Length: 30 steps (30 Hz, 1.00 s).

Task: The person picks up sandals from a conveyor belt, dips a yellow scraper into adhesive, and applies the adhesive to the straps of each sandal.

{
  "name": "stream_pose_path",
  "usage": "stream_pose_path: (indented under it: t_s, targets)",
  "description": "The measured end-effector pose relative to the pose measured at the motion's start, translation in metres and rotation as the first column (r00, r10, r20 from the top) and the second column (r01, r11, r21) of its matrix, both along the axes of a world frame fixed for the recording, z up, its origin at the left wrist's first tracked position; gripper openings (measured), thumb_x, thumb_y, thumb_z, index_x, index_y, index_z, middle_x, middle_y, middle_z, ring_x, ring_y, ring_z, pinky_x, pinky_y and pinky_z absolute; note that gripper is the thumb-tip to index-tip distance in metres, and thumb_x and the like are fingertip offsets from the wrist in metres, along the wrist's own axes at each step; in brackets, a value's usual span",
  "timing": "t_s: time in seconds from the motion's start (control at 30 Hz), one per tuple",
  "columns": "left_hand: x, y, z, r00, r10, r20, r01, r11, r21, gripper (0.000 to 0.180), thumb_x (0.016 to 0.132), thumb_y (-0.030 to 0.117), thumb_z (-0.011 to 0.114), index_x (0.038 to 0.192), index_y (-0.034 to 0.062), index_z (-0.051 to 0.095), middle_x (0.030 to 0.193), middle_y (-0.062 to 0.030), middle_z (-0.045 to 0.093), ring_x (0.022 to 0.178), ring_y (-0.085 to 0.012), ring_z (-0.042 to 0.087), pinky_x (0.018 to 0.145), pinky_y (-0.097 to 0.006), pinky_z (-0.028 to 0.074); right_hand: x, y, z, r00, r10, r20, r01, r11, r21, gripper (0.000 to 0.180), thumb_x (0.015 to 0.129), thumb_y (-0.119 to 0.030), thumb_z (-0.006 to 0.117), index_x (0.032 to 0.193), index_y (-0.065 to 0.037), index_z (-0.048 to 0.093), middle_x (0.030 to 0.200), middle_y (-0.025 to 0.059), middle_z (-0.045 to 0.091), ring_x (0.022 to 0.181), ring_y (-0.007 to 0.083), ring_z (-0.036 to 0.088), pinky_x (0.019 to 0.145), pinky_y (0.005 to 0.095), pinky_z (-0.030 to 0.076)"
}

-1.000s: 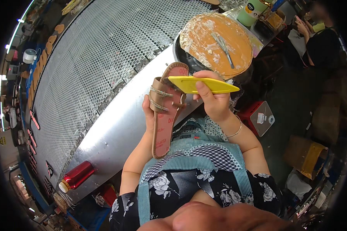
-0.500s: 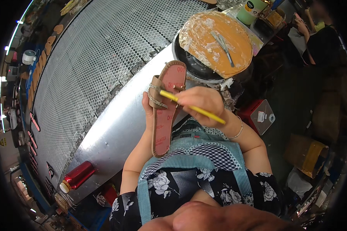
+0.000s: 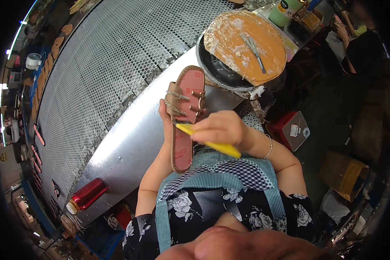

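Observation:
Held in my left hand (image 3: 165, 113) is a sandal sole (image 3: 183, 151) with a pink-red face, a stitched brown edge and tan straps carrying sparkling trim (image 3: 176, 101). My fingers wrap its side from below, partly hidden by it. My right hand (image 3: 221, 129) is closed around a slim yellow brush (image 3: 223, 149), blurred by motion. The brush's narrow dark end touches or nearly touches the middle of the sole, just below the straps, where a dark patch shows. Short strap ends stick up at the sole's right edge.
Beyond the sandal stands a black bowl (image 3: 221, 71) partly covered by an orange-brown disc (image 3: 247, 47) with a metal tool on it. A perforated conveyor (image 3: 117, 56) runs at left along the metal ledge (image 3: 123, 147). A red bottle (image 3: 89, 195) lies there. A person sits far right.
My right hand and the brush have moved down along the sole, from the straps to its middle. The sandal has shifted slightly left and up.

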<state>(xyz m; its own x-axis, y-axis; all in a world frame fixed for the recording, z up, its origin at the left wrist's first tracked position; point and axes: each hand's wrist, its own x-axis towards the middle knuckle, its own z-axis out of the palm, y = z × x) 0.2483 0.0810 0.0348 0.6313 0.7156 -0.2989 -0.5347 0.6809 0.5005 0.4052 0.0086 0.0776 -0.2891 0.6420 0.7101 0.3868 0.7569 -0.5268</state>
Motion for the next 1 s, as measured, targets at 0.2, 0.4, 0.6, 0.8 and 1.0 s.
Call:
stream_pose_path:
  t_s: [0.2,0.4,0.6,0.8,1.0]
  targets:
    - [0.002,-0.008,0.003,0.998,-0.017,-0.067,0.022,0.997,0.073,0.077,0.084,0.071,0.032,0.134,0.0136,0.042,0.128,-0.0094,0.050,0.113,-0.0262,0.051,0.095,-0.046,0.042,0.002,0.003,-0.003,0.719,-0.336,-0.608,-0.089,0.823,-0.561,0.018,0.093,-0.013,0.058,0.108,-0.003,0.061,0.093,0.0042,0.064,0.069,0.0054,0.056,0.059,0.0194,0.046]
    - [0.004,-0.011,0.001,0.997,0.049,-0.053,-0.049,0.999,0.007,0.076,0.085,0.070,0.036,0.135,0.0136,0.041,0.127,-0.0097,0.050,0.111,-0.0251,0.053,0.091,-0.043,0.046,0.007,0.018,-0.007,0.906,-0.301,-0.298,0.301,0.952,-0.048,0.017,0.088,-0.008,0.061,0.103,0.000,0.061,0.089,0.0083,0.066,0.069,0.0187,0.064,0.059,0.0276,0.051]
    - [0.005,0.001,-0.002,0.998,0.052,-0.046,-0.053,0.998,-0.024,0.080,0.084,0.072,0.038,0.136,0.0102,0.040,0.123,-0.0119,0.055,0.101,-0.0259,0.059,0.083,-0.042,0.052,-0.001,0.003,0.001,0.998,0.039,-0.039,-0.041,0.999,-0.029,0.021,0.078,-0.005,0.067,0.098,-0.005,0.063,0.092,0.0095,0.066,0.076,0.0260,0.067,0.065,0.0323,0.055]
    - [0.010,0.005,-0.008,0.985,0.144,-0.097,-0.135,0.986,0.100,0.080,0.084,0.072,0.037,0.136,0.0098,0.039,0.125,-0.0125,0.052,0.108,-0.0258,0.055,0.095,-0.039,0.046,0.005,0.018,-0.008,0.981,-0.112,-0.159,0.115,0.993,0.010,0.026,0.077,-0.003,0.068,0.102,-0.004,0.062,0.093,0.0105,0.066,0.075,0.0261,0.066,0.062,0.0342,0.054]
    - [-0.037,0.047,0.000,0.988,-0.055,-0.146,0.093,0.959,0.269,0.065,0.091,0.048,0.049,0.134,-0.0002,0.040,0.120,-0.0223,0.054,0.104,-0.0287,0.058,0.088,-0.039,0.051,0.035,0.001,0.003,0.842,-0.357,-0.404,0.161,0.882,-0.444,0.018,0.089,-0.012,0.061,0.104,-0.002,0.063,0.094,0.0095,0.066,0.082,0.0158,0.063,0.074,0.0282,0.050]
